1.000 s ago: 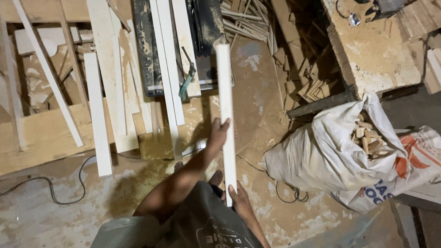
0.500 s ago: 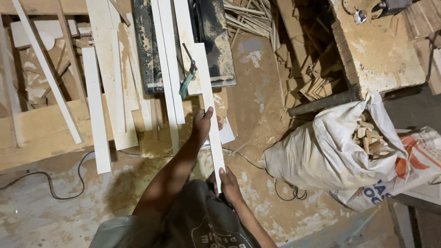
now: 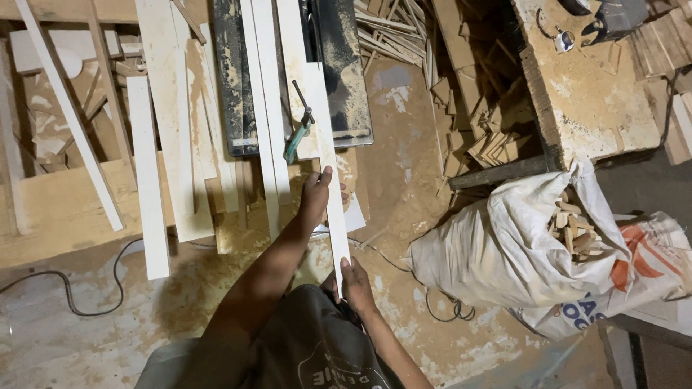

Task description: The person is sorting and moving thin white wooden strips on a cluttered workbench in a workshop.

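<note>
Comparing with the view half a second ago, I see the pale wooden strip [image 3: 326, 155] has travelled toward 11 o'clock: a second ago its far end sat out over the bare sawdust floor, and now that end overlaps the dark saw bed [image 3: 344, 72], close beside the green-handled clamp [image 3: 298, 133]. My left hand [image 3: 316, 196] has moved with it, and my right hand [image 3: 355, 284] has stayed at the near end, close to my body.

The strip's long axis runs almost straight from 6 to 12 o'clock, leaning slightly so the far end tips toward 11. Its near end points at my chest; its far end points at the saw bed. It lies roughly parallel to the other pale boards [image 3: 265, 115] resting on the machine at its 9 o'clock side.

My left hand grips the strip about midway along, fingers wrapped over its left edge and thumb against the face, closed on the wood. My right hand is closed around the near end, fingers curled beneath and thumb on top.

At 3 o'clock a white sack [image 3: 497, 248] full of small wood offcuts stands open, well apart from the strip. At 9 o'clock a short white plank [image 3: 148, 180] lies on the floor, and a black cable [image 3: 68, 295] curls at 8 o'clock.
</note>
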